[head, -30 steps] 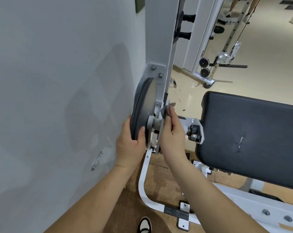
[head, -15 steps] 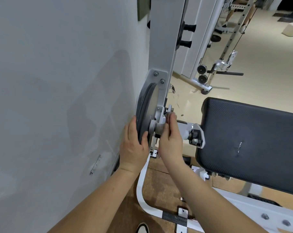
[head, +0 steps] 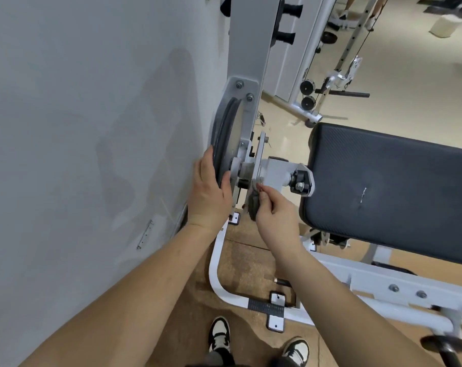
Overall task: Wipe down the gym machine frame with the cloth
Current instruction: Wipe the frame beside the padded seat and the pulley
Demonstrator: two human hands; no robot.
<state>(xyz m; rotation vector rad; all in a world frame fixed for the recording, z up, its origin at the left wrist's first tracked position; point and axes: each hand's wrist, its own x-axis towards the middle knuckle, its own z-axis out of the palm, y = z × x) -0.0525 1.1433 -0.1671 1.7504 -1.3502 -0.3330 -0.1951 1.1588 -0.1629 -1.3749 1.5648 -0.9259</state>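
The white gym machine frame [head: 247, 56] rises beside the wall, with a grey pulley wheel [head: 226, 136] bolted at its lower end. My left hand [head: 208, 192] grips the wheel's rim, fingers behind it and thumb in front. My right hand [head: 273, 211] pinches a small dark grey cloth [head: 253, 205] just below the axle hub [head: 247, 169], at the bottom edge of a thin metal plate. The cloth hangs bunched from my fingertips.
A grey wall [head: 92, 128] stands close on the left. A black padded seat [head: 394, 192] fills the right. The white curved base tube [head: 216, 271] and floor feet lie below on brown matting. My shoes [head: 219, 335] show at the bottom. Another cable machine [head: 330, 83] stands behind.
My right hand has dropped with the cloth from the top of the axle plate to just under the hub. The left hand stays on the wheel rim. My view tilted down.
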